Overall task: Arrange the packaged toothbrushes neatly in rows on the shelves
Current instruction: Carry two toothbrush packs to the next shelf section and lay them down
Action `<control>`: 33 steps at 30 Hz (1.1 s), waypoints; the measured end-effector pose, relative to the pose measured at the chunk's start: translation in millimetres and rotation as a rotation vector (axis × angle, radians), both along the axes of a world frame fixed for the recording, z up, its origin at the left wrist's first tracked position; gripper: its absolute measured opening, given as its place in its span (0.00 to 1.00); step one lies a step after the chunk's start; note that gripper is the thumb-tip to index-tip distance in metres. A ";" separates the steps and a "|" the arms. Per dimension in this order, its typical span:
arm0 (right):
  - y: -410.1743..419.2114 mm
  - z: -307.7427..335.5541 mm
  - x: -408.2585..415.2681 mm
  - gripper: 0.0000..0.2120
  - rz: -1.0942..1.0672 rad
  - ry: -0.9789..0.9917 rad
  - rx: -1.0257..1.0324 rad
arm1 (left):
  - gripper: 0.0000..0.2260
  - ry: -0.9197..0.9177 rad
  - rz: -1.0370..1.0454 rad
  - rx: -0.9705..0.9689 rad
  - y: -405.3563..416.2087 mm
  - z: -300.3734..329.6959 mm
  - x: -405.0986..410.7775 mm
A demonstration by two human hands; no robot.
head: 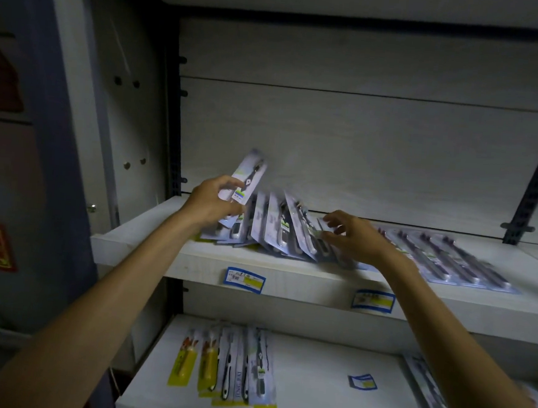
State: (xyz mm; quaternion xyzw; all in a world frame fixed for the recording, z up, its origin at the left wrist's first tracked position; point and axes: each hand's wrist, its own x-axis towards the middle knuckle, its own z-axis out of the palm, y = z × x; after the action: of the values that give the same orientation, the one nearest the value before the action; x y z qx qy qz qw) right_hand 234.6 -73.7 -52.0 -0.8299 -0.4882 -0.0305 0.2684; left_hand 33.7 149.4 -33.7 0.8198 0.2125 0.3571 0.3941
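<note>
Two bare forearms reach up from the bottom edge toward a dimly lit white upper shelf (pixel 148 246) stocked with packaged toothbrushes. Below the left forearm, on the lower shelf (pixel 311 384), a short row of packs (pixel 229 366) lies flat, two yellow ones on the left and pale ones beside them, long axes running front to back with brush heads toward the rear wall.

At left, the left hand (pixel 211 201) grips one raised pack (pixel 245 182) by its lower half, fingers and thumb curled around the card; the pack stands nearly upright, tilted slightly right, its long axis pointing up and its top clear of the others. Between the two hands, a leaning stack of packs (pixel 278 227) rests on edge on the upper shelf, fanned and tipped to the left, the bottom ends near the shelf's front lip. The right hand (pixel 353 238) is half open, fingers bent and spread, its fingertips (pixel 327 223) touching the rightmost leaning pack; whether it pinches that pack cannot be told through the blur.

Right of the right hand, a flat row of packs (pixel 450 258) lies overlapped on the same shelf, long axes angled from front right to rear left. Two blue-and-yellow price tags (pixel 245 276) hang on the shelf's front edge under the hands.
</note>
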 end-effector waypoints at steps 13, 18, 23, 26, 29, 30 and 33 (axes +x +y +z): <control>33.6 -2.6 -16.5 0.23 -0.046 0.081 -0.032 | 0.20 -0.141 -0.188 -0.111 -16.7 -10.6 5.2; 45.2 -8.5 -20.2 0.25 -0.136 0.057 -0.028 | 0.20 -0.139 -0.183 -0.090 -9.3 -14.2 3.4; 51.8 -11.2 -24.5 0.22 -0.201 0.046 0.041 | 0.21 -0.124 -0.174 -0.094 -7.7 -14.3 1.9; 52.7 -9.7 -25.4 0.20 -0.223 0.052 0.032 | 0.20 -0.136 -0.181 -0.091 -8.0 -14.0 2.1; 50.3 -7.9 -24.2 0.22 -0.193 0.114 0.046 | 0.20 -0.133 -0.176 -0.068 -5.9 -15.7 2.0; 49.1 -7.1 -24.6 0.22 -0.185 0.121 0.048 | 0.21 -0.126 -0.172 -0.062 -4.8 -16.5 1.9; 48.4 -6.5 -27.0 0.20 -0.191 0.108 0.071 | 0.21 -0.121 -0.162 -0.058 -2.8 -17.7 1.9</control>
State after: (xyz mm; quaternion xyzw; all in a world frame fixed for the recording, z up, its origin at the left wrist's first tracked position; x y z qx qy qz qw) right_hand 207.6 -25.3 -58.5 -0.8630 -0.3904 -0.0286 0.3193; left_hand 35.6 146.6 -51.3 0.7994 0.1315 0.3666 0.4574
